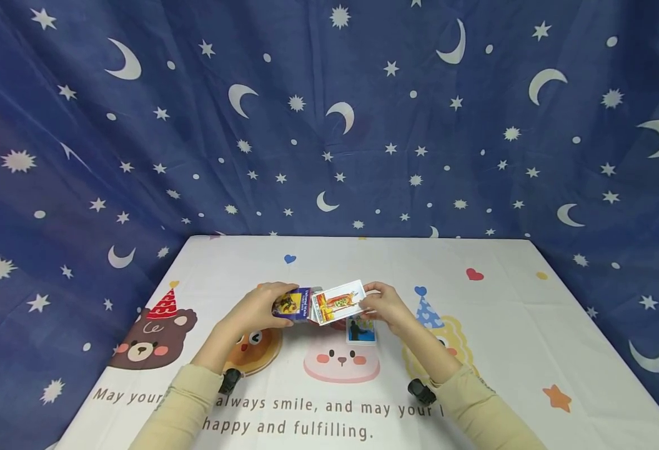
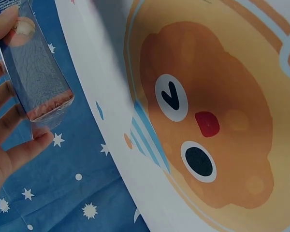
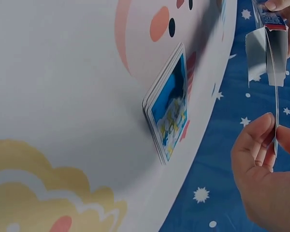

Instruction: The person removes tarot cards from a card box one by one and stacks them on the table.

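My left hand (image 1: 257, 307) grips a purple and yellow tarot card box (image 1: 291, 304) above the table, fingers round one end. In the left wrist view a glossy, see-through side of the box (image 2: 41, 72) shows between thumb and fingers. My right hand (image 1: 388, 306) pinches a tarot card (image 1: 338, 302) by its right end, picture side up. The card's other end is at the box's open mouth; the right wrist view shows the card edge-on (image 3: 276, 104) between the opened flaps (image 3: 256, 55). Below lies a small stack of cards (image 1: 361, 331), a blue picture on top.
A white tablecloth (image 1: 239, 262) with printed cartoon animals and lettering covers the table. Behind it and at the sides hangs a dark blue curtain (image 1: 284, 206) with moons and stars. Black wrist devices (image 1: 421, 392) sit at both sleeves.
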The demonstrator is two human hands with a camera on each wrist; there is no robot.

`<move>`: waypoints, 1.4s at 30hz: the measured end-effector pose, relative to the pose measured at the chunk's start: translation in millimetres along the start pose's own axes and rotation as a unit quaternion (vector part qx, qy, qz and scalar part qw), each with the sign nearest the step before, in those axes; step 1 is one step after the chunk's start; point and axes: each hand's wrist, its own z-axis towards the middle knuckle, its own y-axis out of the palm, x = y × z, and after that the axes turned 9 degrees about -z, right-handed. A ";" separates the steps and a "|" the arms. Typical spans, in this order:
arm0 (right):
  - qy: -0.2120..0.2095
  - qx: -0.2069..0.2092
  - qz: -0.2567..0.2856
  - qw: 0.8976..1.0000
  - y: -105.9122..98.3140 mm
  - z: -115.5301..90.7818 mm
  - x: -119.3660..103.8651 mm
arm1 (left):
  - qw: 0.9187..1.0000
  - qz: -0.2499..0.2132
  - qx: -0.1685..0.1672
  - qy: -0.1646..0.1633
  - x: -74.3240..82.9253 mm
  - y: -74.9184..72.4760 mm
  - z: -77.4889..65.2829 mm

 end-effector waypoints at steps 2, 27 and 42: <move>-0.001 0.001 -0.007 1.000 -1.5 -0.7 -0.8 | 1.000 0.001 0.001 0.001 0.1 -0.8 -0.7; 0.000 -0.021 -0.028 0.999 -18.6 1.4 2.1 | 1.000 0.006 -0.001 0.004 -6.0 3.2 -3.1; 0.036 -0.016 -0.013 0.999 -18.4 4.5 16.1 | 1.000 -0.006 -0.003 -0.010 -7.2 5.4 -4.0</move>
